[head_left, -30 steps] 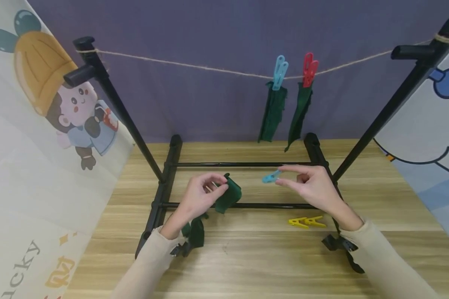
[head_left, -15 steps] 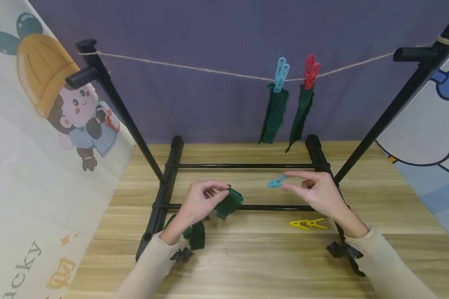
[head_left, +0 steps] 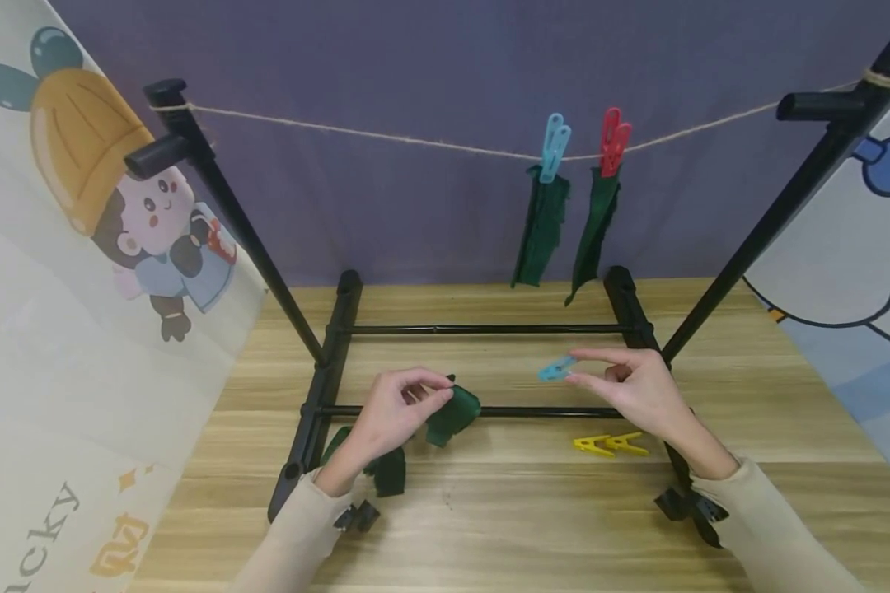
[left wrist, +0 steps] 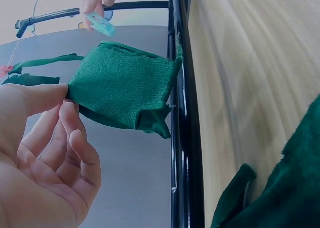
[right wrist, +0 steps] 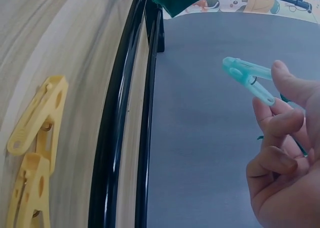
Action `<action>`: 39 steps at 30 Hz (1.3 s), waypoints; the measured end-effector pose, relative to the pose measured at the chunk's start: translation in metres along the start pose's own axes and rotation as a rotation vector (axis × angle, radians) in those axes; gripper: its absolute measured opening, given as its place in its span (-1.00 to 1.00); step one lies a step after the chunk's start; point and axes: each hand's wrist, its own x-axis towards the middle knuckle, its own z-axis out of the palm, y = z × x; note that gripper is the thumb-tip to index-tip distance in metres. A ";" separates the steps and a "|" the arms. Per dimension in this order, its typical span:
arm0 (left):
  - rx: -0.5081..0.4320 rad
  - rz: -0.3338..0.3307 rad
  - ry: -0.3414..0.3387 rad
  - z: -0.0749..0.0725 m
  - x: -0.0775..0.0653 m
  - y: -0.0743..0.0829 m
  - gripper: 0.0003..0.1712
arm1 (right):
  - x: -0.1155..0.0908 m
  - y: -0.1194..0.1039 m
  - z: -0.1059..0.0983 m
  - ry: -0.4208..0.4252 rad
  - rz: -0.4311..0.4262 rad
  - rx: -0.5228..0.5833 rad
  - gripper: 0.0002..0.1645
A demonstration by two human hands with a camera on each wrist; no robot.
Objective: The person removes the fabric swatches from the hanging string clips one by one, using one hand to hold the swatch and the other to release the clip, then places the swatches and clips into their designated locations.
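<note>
Two hands worked above the surface (head_left: 489, 535), each with something pinched in it. Between thumb and fingers, the left hand (head_left: 396, 412) gripped a corner of a green cloth (head_left: 454, 414), the rest of which hung out to the side near the frame's front crossbar; in the left wrist view its lower edge was folded, so its full shape was hard to judge. The right hand (head_left: 641, 391) pinched a blue peg (head_left: 556, 368) by its handle ends, the nose pointing towards the cloth but well apart from it.

More green cloth (head_left: 390, 473) lay beneath the left forearm, which hid part of it, so I could not count the pieces. Two yellow pegs (head_left: 610, 444) lay touching or nearly so on the surface near the right forearm; the right wrist view cut one off at its lower edge.

Behind, a string (head_left: 356, 129) ran between the posts of the black frame (head_left: 777, 214), with a hanging blue peg (head_left: 555, 150) and a red peg (head_left: 613, 144) each clipping a green strip to it. Sleeves covered parts of the frame's feet.
</note>
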 end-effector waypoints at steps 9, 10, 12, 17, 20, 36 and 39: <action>-0.007 0.020 -0.014 0.001 -0.007 -0.006 -0.89 | -0.006 0.005 -0.002 -0.004 0.027 -0.008 -0.61; -0.010 0.016 -0.016 0.001 -0.008 -0.007 -0.89 | -0.006 0.006 -0.002 -0.006 0.029 -0.010 -0.61; -0.020 0.008 -0.028 0.001 -0.011 -0.008 -0.89 | -0.008 0.008 -0.002 -0.013 0.033 -0.015 -0.61; -0.041 0.000 -0.068 0.003 -0.017 -0.013 -0.88 | -0.011 0.014 -0.003 -0.035 0.031 -0.012 -0.57; -0.040 -0.001 -0.078 0.003 -0.020 -0.016 -0.89 | -0.013 0.016 -0.004 -0.037 0.027 0.002 -0.57; -0.005 0.005 -0.102 -0.003 -0.031 -0.029 -0.91 | -0.026 0.025 -0.013 -0.097 0.109 -0.035 -0.54; 0.018 0.001 -0.109 -0.004 -0.034 -0.032 -0.92 | -0.028 0.026 -0.014 -0.099 0.091 -0.025 -0.56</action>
